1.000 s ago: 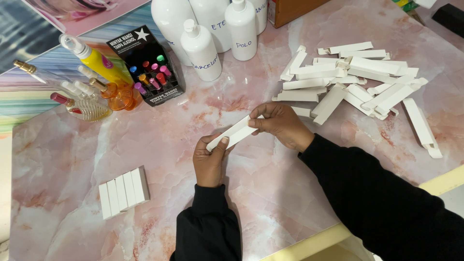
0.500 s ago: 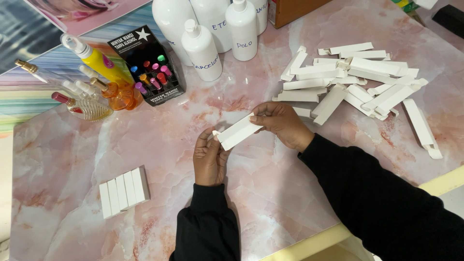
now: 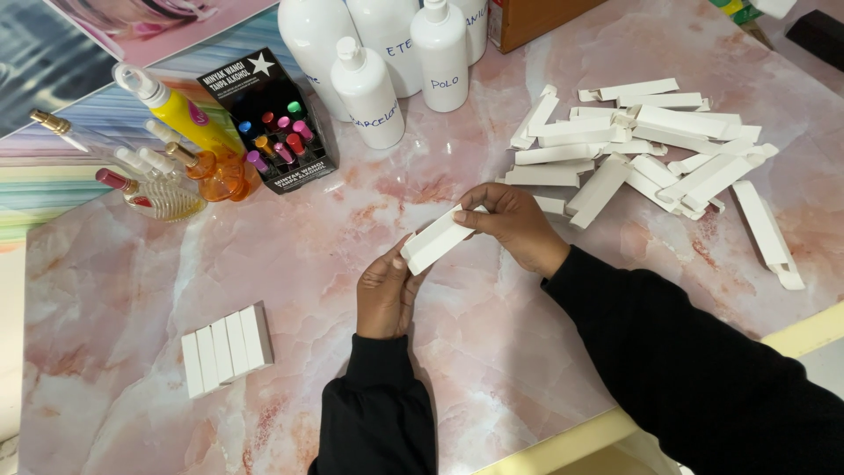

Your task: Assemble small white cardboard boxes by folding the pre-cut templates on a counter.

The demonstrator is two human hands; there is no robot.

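Note:
Both my hands hold one small white cardboard box [image 3: 437, 239] above the pink marble table [image 3: 132, 281]. My left hand [image 3: 384, 288] pinches its lower left end, where a flap is folded in. My right hand [image 3: 512, 223] grips its upper right end. The box lies slanted, low at the left, high at the right. A heap of flat, unfolded white boxes [image 3: 646, 154] lies just beyond my right hand. A neat row of several folded white boxes [image 3: 227, 347] rests at the lower left.
White plastic bottles [image 3: 369, 92] stand at the back. A black display box of coloured vials [image 3: 277, 132] sits to their left, beside a yellow spray bottle [image 3: 176, 110] and glass perfume bottles [image 3: 154, 189]. A brown carton [image 3: 536, 18] stands behind. The table's cream front edge [image 3: 563, 444] runs under my right sleeve.
The box has been squared up from a flatter shape, and my left hand has moved up to close its lower end. My right hand has barely shifted.

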